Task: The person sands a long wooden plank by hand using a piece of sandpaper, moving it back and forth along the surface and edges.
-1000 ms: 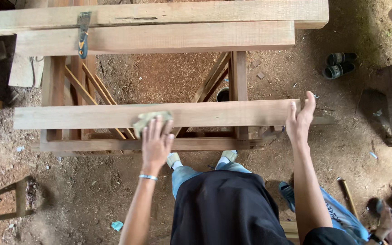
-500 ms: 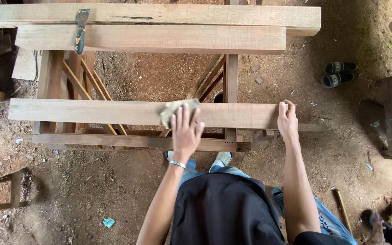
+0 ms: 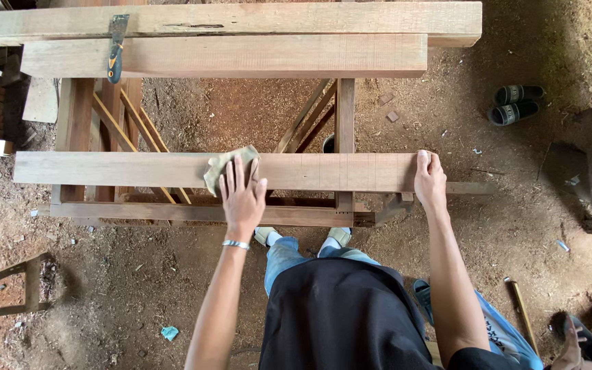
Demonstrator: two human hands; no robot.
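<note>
A long wooden plank (image 3: 138,170) lies across a wooden trestle frame (image 3: 193,214) in front of me. My left hand (image 3: 242,195) presses a greenish piece of sandpaper (image 3: 222,166) flat onto the plank near its middle; a silver bracelet sits on that wrist. At the plank's right end, my right hand (image 3: 430,180) grips the wood, fingers curled over the far edge. Two thicker beams (image 3: 241,51) rest on the far side of the frame.
A putty knife with a blue and yellow handle (image 3: 114,48) lies across the far beams at left. A pair of dark sandals (image 3: 515,104) sits on the dirt floor at right. A hammer handle (image 3: 520,308) lies at lower right, a wooden stool frame (image 3: 8,288) at lower left.
My left hand has slid the sandpaper to the right along the plank. My right hand has settled onto the plank's right end, fingers now closed over it.
</note>
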